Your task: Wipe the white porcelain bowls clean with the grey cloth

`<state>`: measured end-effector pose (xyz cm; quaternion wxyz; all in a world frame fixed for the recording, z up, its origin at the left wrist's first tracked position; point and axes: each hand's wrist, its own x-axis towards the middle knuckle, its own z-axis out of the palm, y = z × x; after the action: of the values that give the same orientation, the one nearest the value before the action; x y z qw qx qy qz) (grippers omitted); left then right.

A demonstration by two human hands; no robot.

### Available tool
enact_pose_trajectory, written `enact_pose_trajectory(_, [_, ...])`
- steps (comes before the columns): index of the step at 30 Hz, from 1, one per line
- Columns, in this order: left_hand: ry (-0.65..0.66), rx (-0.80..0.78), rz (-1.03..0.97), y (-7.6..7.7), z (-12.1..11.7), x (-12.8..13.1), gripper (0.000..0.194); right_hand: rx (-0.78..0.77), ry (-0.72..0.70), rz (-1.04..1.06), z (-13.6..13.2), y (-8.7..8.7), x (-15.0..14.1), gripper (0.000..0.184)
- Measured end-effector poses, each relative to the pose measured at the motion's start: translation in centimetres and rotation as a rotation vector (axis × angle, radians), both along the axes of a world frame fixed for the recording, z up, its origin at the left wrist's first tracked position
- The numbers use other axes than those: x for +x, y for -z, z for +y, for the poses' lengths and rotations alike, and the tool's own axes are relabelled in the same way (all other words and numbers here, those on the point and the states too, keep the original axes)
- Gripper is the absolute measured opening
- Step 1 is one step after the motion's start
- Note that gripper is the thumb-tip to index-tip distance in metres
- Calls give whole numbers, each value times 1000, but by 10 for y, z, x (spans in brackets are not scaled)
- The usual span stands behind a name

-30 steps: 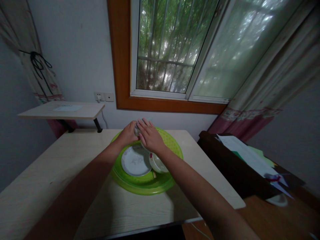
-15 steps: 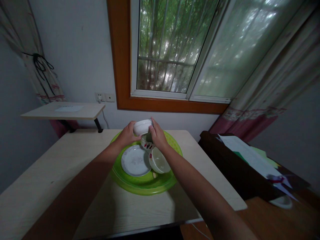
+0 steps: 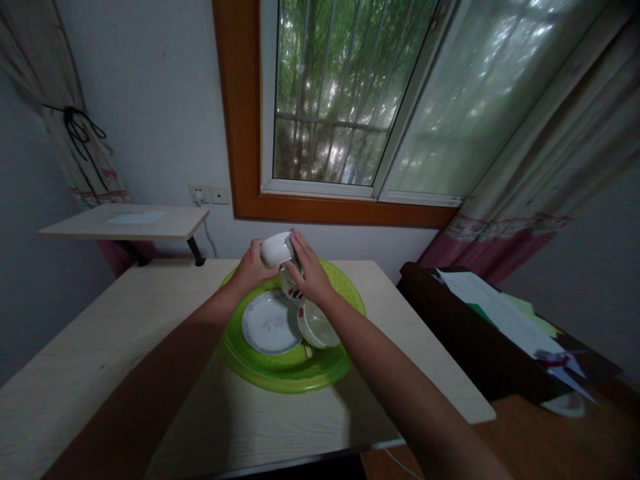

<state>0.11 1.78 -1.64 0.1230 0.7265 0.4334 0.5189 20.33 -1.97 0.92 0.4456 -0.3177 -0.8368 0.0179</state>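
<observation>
Above a green basin (image 3: 295,383) I hold a white bowl (image 3: 275,250), tipped onto its side with its mouth toward the right. My left hand (image 3: 253,269) grips its left side, thumb underneath. At the rim, my right hand (image 3: 313,273) closes round the right side; a greyish patch shows under its fingers, and I cannot make out what it is. Below the hands, inside the basin, sit a bowl with a red and dark pattern (image 3: 290,285), partly hidden, and another tilted bowl (image 3: 319,327). A white plate (image 3: 271,323) lies to their left.
The basin stands on a pale wooden table (image 3: 150,320). A small raised shelf (image 3: 125,223) with a paper is at the back left. Behind is a window (image 3: 340,100). Papers (image 3: 490,303) lie on a dark piece of furniture at the right.
The held bowl has shifted slightly up and left and turned more onto its side. My right hand has moved left along with it. The dishes in the basin stay put.
</observation>
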Motion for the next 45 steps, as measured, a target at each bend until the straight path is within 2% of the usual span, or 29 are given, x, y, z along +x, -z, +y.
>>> enact_pose_trajectory(7, [35,-59,-152,-3,0,-2,72,-257,-1,258,14,14,7,76])
enact_pose_trajectory(15, [186,-181,-237,-1,1,2,70,-262,34,383,20,21,10,77])
enact_pose_trajectory(18, [189,-171,-198,-3,-2,3,71,-195,55,343,20,18,13,73])
enact_pose_trajectory(23, [181,-41,-19,-5,-3,1,68,-55,60,97,18,11,19,68])
enact_pose_trajectory(27, [139,28,92,-6,-3,1,65,-12,99,-26,17,10,20,68])
enact_pose_trajectory(35, [54,47,104,-5,-2,2,67,94,76,-149,-2,1,6,68])
enact_pose_trajectory(40, [68,37,133,-5,-2,1,67,160,37,-297,-11,-5,-3,63])
enact_pose_trajectory(45, [44,27,110,-6,-3,3,68,117,56,-211,-8,-4,-3,58])
